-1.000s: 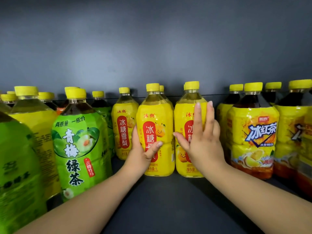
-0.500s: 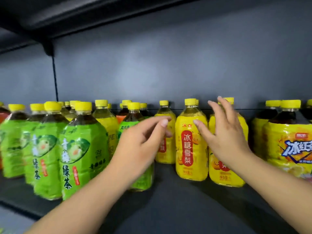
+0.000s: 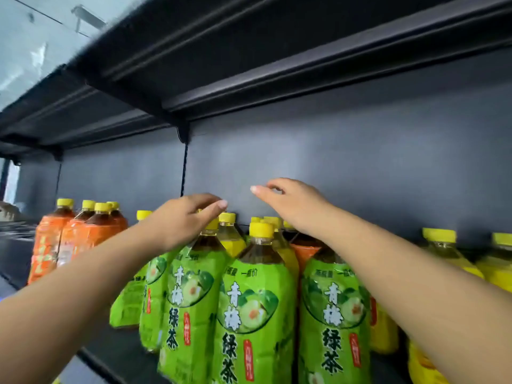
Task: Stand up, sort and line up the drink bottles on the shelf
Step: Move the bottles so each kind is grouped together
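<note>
Where the dark shelf (image 3: pixel 116 353) shows, four green-labelled bottles (image 3: pixel 249 314) stand in front, four orange ones (image 3: pixel 69 239) far left, all clear plastic, yellow-capped. Left hand (image 3: pixel 180 220) hovers over caps, fingers loosely curled, holding nothing. Right hand (image 3: pixel 293 203) likewise, thumb near forefinger.

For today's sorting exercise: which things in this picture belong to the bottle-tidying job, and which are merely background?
Part of the job:
- green-labelled plastic tea bottles with yellow caps
- orange-labelled plastic bottles
- yellow-labelled plastic bottles
- left hand
- right hand
- dark shelf board

Background:
- dark upper shelf underside
- grey back panel
</note>
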Available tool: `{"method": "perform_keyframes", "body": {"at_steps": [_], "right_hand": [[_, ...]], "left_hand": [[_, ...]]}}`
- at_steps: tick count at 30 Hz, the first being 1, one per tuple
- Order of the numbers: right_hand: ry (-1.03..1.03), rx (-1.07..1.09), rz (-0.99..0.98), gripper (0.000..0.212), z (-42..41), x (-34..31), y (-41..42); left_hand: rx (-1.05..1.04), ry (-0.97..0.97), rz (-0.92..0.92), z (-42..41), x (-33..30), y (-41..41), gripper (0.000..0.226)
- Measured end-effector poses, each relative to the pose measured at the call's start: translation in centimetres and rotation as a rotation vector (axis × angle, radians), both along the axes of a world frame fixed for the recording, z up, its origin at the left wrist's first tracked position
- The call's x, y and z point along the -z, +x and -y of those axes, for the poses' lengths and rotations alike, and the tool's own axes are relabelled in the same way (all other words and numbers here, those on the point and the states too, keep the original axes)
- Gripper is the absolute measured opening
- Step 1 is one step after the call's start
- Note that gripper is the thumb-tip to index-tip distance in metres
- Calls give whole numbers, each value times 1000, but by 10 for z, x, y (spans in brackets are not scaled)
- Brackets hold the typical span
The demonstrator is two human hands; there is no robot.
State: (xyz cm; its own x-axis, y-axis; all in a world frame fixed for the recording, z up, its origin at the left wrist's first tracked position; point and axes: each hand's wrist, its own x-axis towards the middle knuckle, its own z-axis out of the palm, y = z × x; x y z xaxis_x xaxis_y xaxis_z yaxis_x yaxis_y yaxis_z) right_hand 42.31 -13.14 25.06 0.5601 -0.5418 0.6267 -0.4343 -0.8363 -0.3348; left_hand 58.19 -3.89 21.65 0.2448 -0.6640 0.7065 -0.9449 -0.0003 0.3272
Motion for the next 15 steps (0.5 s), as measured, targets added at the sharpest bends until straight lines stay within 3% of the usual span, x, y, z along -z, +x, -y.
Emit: {"method": "perform_keyframes", "body": {"at_steps": [3, 6, 8, 12, 15], "right_hand": [[284, -47, 15, 56, 0, 0, 18], [284, -33, -135, 44, -4, 10, 26], [295, -5, -152, 38, -7, 13, 30], [353, 41, 49, 21, 4, 5, 32], [540, 17, 192, 10, 13, 10, 40]], "left_hand": [[170, -3, 0, 13, 11, 26, 56], [289, -99, -33, 20, 5, 45, 43], [341, -44, -2, 26, -6, 53, 40], [449, 72, -110, 48, -24, 58, 56], [460, 83, -157, 70, -33, 66, 41]]}}
